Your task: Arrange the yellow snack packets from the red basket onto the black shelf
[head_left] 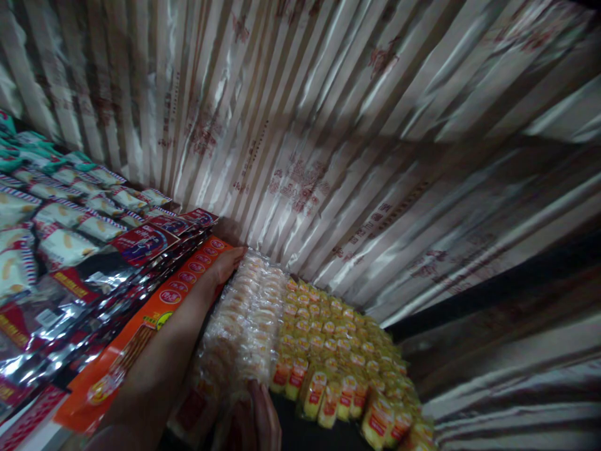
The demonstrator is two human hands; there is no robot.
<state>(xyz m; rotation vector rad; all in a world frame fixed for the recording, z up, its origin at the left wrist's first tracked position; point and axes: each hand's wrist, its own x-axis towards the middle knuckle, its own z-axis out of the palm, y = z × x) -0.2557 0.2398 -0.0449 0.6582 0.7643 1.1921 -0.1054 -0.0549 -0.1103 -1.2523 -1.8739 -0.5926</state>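
Observation:
My left hand [230, 262] reaches to the far end of a double row of clear-wrapped pale snack packs [253, 307]. It lies along their left edge with the visible fingers stretched out, and part of it is in shadow. At the near end of the same row, my right hand [267, 416] has its fingers bent against the right side of the front snack pack [237, 426], which carries a red label. Its thumb and palm are out of sight. What the packs contain is too blurred to name.
Left of my forearm lies an orange box [178, 294], then dark red and silver packets [145, 241] and white snack bags [66, 244]. Yellow packs [323, 338] stand in rows to the right. Behind everything rises a pleated printed plastic sheet [300, 156].

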